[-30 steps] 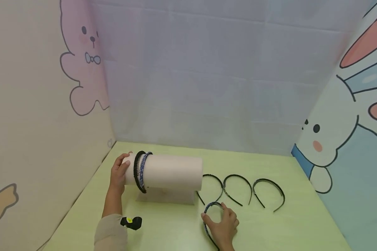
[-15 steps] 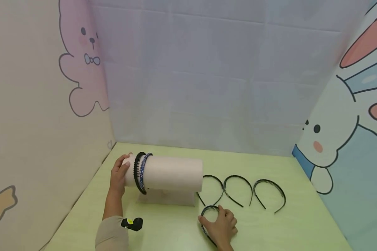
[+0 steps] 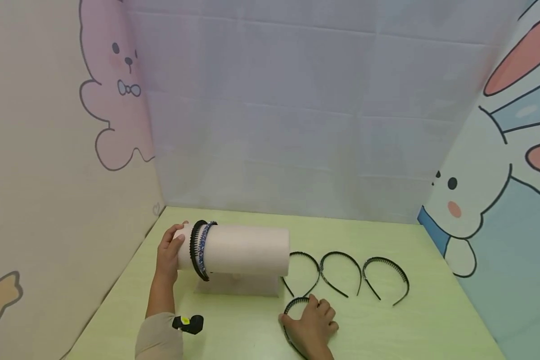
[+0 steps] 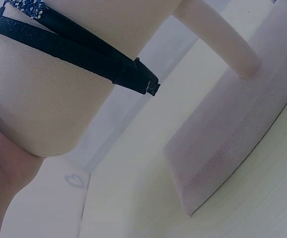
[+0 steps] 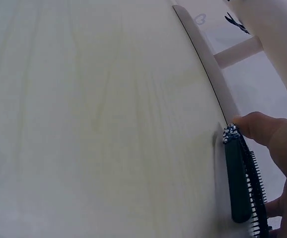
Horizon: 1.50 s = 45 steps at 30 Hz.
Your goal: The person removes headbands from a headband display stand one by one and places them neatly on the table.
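At the left end of a padded white cylinder (image 3: 247, 250) on a flat base (image 3: 238, 286), my left hand (image 3: 167, 256) grips the roll with fingers over the top. A black toothed headband (image 3: 194, 256) and a blue glittery headband (image 3: 202, 250) sit around the cylinder beside that hand. Lower down, my right hand (image 3: 312, 327) holds another toothed headband (image 3: 290, 306) between thumb and fingers, near the table. In the right wrist view this headband (image 5: 239, 181) shows a dark end, black teeth and a sparkly patch by the thumb. My palm hides part of it.
Right of the stand, a row of three dark headbands lies on the pale green table (image 3: 436, 320): a near one (image 3: 317, 265), a middle one (image 3: 358, 265) and a far one (image 3: 406, 280). Cartoon-printed cloth walls enclose the table's back and sides.
My right hand has moved a little left and toward me with the headband, whose arc now shows less. The left hand keeps its grip on the cylinder.
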Each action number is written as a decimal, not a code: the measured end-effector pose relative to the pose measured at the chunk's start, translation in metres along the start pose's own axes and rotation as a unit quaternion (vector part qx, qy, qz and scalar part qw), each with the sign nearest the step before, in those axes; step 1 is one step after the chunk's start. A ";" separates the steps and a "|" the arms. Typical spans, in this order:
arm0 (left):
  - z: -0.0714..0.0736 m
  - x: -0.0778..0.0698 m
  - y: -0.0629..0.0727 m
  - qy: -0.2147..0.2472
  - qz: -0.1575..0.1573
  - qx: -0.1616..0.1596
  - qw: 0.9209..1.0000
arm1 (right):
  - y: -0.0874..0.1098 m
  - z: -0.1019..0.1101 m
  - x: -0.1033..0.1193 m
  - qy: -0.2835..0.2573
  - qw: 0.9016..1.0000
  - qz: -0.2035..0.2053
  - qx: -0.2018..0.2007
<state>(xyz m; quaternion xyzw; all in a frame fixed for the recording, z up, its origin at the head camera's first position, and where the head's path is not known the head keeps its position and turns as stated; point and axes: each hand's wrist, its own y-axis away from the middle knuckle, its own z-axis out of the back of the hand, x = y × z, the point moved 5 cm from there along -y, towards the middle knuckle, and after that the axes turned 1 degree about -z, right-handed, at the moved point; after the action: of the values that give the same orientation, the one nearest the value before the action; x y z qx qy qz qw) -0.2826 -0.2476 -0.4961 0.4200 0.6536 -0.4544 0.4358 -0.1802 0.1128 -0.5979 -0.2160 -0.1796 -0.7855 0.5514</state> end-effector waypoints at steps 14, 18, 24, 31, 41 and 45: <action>0.000 -0.003 0.002 0.010 -0.016 0.010 1.000 | -0.001 0.003 0.003 0.014 1.000 0.017 0.002; -0.001 -0.002 0.002 0.011 -0.012 0.007 1.000 | -0.001 0.012 0.001 0.009 1.000 0.014 0.023; -0.001 0.000 0.003 0.011 -0.011 0.009 1.000 | -0.002 0.028 -0.001 -0.035 0.998 0.009 0.043; -0.002 -0.001 0.002 0.018 -0.019 0.009 1.000 | 0.002 0.041 0.008 -0.110 0.993 0.035 0.033; 0.000 -0.001 0.002 0.019 -0.009 0.016 1.000 | 0.011 0.068 0.038 -0.223 0.969 0.109 0.012; 0.000 -0.001 0.001 0.017 -0.007 0.018 1.000 | 0.009 0.081 0.049 -0.258 0.956 0.141 0.005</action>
<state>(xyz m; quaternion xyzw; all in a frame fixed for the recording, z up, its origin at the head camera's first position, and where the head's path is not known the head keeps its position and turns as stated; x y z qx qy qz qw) -0.2814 -0.2471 -0.4951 0.4305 0.6556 -0.4621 0.4140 -0.1743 0.1135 -0.5035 -0.4312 -0.2876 -0.6166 0.5926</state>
